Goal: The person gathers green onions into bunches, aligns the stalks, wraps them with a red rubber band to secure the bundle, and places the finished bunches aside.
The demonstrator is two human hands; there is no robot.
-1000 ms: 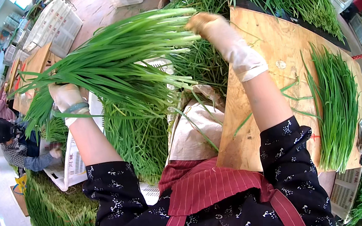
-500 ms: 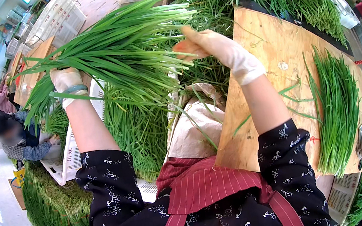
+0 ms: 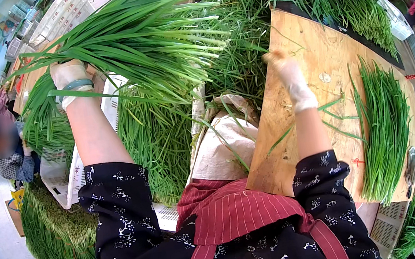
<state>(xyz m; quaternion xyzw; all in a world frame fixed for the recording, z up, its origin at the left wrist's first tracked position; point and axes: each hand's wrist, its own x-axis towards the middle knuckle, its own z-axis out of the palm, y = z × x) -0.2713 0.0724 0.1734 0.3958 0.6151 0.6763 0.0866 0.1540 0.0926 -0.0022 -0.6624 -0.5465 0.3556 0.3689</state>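
A big loose bunch of green garlic chives (image 3: 133, 38) is held up at the upper left, its pale stem ends fanned out to the right. My gloved left hand (image 3: 69, 78) is closed round the leafy part, a green band at its wrist; the fingers are partly hidden by leaves. My gloved right hand (image 3: 289, 78) is apart from the bunch, above the left edge of the wooden board (image 3: 317, 134). Motion smears its fingers. Just left of it, a thin green strand shows against the heap of loose chives (image 3: 235, 33).
A neat bundle of chives (image 3: 384, 128) lies on the board's right side. Beneath the held bunch, more chives (image 3: 152, 138) lie beside a white crate (image 3: 72, 183). White crates (image 3: 64, 14) stack at the upper left. A co-worker (image 3: 4, 145) is at the left.
My right hand has moved from the stem ends to the right and downward, over the board. My left hand and the bunch have shifted slightly up and left, the stems spreading wider.
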